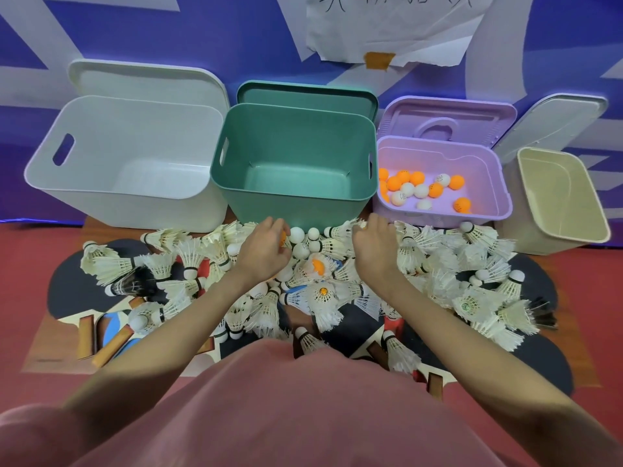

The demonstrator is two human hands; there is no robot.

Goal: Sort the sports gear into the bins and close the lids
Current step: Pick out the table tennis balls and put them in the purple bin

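The left hand [266, 246] has its fingers curled round an orange ball [283, 238], which peeps out between thumb and fingertips. Just past those fingertips lie a few white balls [297, 235], touching one another, right below the front wall of the green bin [296, 203]. The right hand [374, 244] is curled too, its fingertips pinching something small and pale — too little shows to tell what.

Between the two wrists another orange ball [317, 266] sits among the shuttlecocks [438, 264], which are heaped under and around both hands. Dark paddles [67, 281] lie beneath the heap, their wooden handles sticking out near the person's left forearm.

Beyond the right fingertips stands the purple bin [499, 197] with orange and white balls scattered on its floor, its lid [448, 112] propped upright behind. Left of the green bin is a white bin [118, 203] — to the far right, a cream bin [593, 210]. All four stand open.
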